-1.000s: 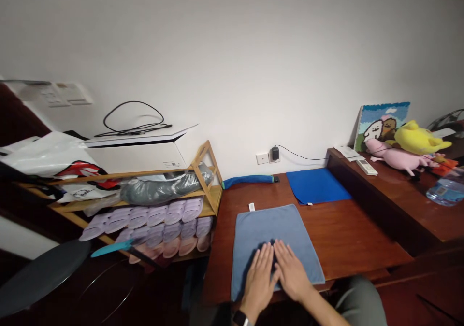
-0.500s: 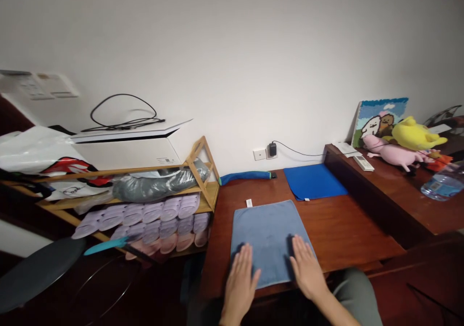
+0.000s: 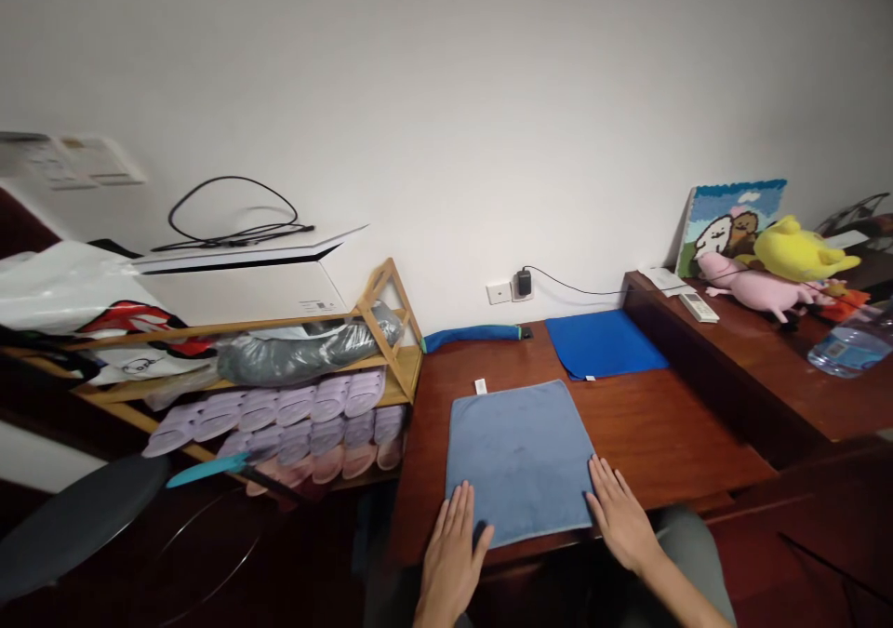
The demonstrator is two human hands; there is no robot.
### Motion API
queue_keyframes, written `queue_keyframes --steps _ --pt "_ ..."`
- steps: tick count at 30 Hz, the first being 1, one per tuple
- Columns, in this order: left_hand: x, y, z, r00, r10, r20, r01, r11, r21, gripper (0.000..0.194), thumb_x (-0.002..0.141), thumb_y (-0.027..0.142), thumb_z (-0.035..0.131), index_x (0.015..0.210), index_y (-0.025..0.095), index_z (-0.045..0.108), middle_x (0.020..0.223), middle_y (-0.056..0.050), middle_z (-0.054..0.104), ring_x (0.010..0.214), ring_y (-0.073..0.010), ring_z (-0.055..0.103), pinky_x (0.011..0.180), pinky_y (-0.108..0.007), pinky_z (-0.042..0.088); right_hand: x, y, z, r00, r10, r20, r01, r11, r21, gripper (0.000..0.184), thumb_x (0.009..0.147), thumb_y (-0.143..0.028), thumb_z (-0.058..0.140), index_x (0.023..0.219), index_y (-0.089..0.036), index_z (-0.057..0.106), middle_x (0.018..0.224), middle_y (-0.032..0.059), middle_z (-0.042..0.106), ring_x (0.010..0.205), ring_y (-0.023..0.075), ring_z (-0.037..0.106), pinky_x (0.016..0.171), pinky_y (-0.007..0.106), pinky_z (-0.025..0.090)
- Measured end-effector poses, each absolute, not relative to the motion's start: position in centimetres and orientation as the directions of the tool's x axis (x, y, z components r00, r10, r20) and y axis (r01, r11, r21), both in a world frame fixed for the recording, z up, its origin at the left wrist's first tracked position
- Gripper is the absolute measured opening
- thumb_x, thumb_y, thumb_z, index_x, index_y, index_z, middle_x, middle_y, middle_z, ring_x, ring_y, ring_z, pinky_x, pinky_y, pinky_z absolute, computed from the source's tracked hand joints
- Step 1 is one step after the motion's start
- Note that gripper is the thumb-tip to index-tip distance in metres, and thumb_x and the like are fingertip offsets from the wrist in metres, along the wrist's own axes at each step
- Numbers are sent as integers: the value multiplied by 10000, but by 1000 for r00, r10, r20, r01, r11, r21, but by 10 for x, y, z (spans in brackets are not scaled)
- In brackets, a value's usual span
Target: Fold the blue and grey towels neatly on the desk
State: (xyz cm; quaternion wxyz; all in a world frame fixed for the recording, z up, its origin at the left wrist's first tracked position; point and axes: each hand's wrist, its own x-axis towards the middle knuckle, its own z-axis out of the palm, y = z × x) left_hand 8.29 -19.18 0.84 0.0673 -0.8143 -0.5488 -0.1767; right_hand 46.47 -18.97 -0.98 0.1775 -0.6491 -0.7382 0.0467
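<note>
A grey-blue cloth [image 3: 520, 456] lies spread flat on the brown wooden table [image 3: 662, 433], a white tag poking out at its far left corner. At its near left corner rests my left hand [image 3: 450, 549], fingers stretched out and thumb apart, partly over the cloth's edge. My right hand [image 3: 623, 518] lies flat at the right edge, its fingertips on the border between cloth and wood. Neither hand grips anything. Behind, toward the wall, lie a bright blue folded cloth [image 3: 606, 343] and a long rolled blue piece with green trim [image 3: 473, 334].
Left of the table stands a wooden rack [image 3: 401, 363] with lilac slippers [image 3: 327, 400] and a white box [image 3: 244, 295]. A raised ledge on the right carries plush toys [image 3: 757, 288], a remote [image 3: 699, 308] and a water bottle [image 3: 847, 349]. A black charger [image 3: 523, 282] sits in the wall socket.
My right hand has slid outward to the right, off the cloth's surface to its edge. My left hand has shifted slightly left and nearer to me. The cloth stays spread flat.
</note>
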Motion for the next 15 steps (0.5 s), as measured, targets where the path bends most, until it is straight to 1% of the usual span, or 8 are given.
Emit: queue_keyframes --steps 2,4,6,8,10,13,15 --pt "104 -179 22 358 862 357 903 -417 101 782 1070 466 406 1672 222 -28 1687 -108 339 1521 -270 394 1216 -497 405 442 -179 7 -109 968 224 929 180 -324 648 1089 -521 259 1649 -194 240 1684 60 289 1562 254 290 1280 489 295" --pt "134 -161 35 435 839 328 862 -493 120 741 1081 459 371 1674 207 5 1704 -102 291 1551 -259 331 1243 -480 366 406 -162 21 -164 956 244 908 243 -340 628 1096 -484 234 1655 -198 210 1696 58 255 1574 245 254 1287 483 275" --pt "161 -142 41 518 805 289 810 -570 135 708 1088 462 341 1673 194 47 1702 -103 291 1561 -248 305 1254 -463 348 371 -145 27 -249 944 218 888 312 -338 619 1096 -451 228 1645 -165 248 1687 81 279 1571 244 263 1283 465 282" --pt "174 -130 36 553 793 256 790 -597 142 677 1092 464 317 1671 186 103 1686 -108 327 1555 -241 319 1254 -458 349 351 -132 23 -306 935 182 880 350 -321 618 1090 -432 242 1623 -128 316 1665 111 323 1559 249 299 1274 453 297" --pt "165 -125 22 519 819 245 818 -559 135 662 1092 473 309 1667 183 157 1669 -117 364 1542 -244 350 1245 -469 363 354 -127 12 -288 943 168 895 328 -302 627 1084 -442 250 1610 -116 351 1654 122 339 1551 254 319 1271 456 298" --pt "125 -128 -4 343 893 290 913 -389 119 671 1083 495 322 1661 173 208 1649 -145 397 1521 -278 390 1228 -515 381 394 -129 -6 -161 976 149 938 198 -283 661 1076 -473 237 1613 -103 345 1668 121 305 1559 259 300 1282 471 264" --pt "98 -132 -14 233 916 327 951 -285 123 680 1077 508 325 1658 168 227 1637 -160 417 1508 -298 412 1217 -542 390 425 -130 -9 -87 990 113 956 115 -269 676 1069 -475 233 1613 -89 344 1674 125 295 1563 263 289 1289 478 241"
